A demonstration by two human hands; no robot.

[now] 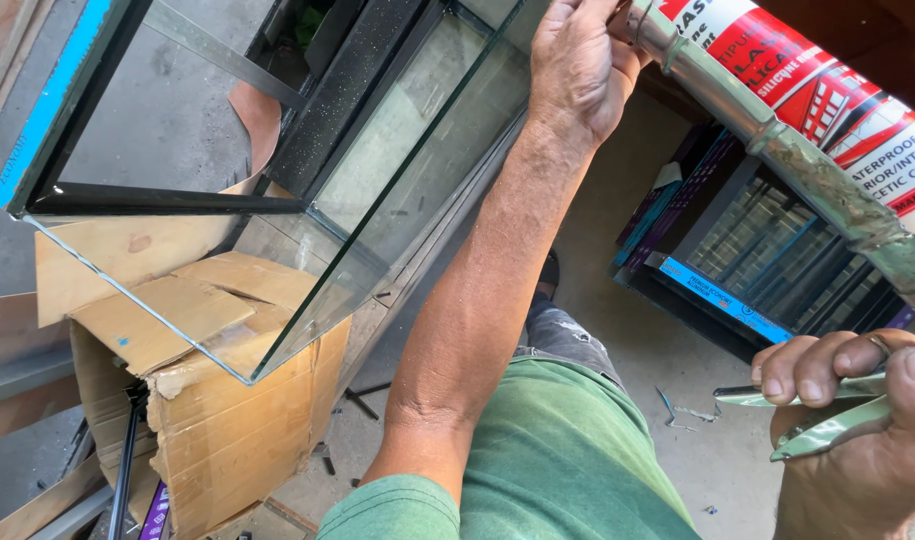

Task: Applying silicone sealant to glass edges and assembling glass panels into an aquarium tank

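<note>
Your caulking gun (827, 150) runs from your right hand (857, 430) up to your left hand (577, 60), its red-and-white sealant tube between them, nozzle end hidden behind your left fingers at the glass tank (277, 230). Your right fingers (817, 365) curl closed round the trigger; the left closes over the gun's front end. A hard squeeze could smear sealant across the pane, and the tank, perched on the cardboard box (227, 420), could shift.

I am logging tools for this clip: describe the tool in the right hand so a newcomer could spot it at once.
Start from the glass tank resting on the cardboard box at the left, then look to the far right edge. There the right hand squeezes the trigger of a metal caulking gun running diagonally up to the left hand. It alone carries a red-and-white tube.
</note>
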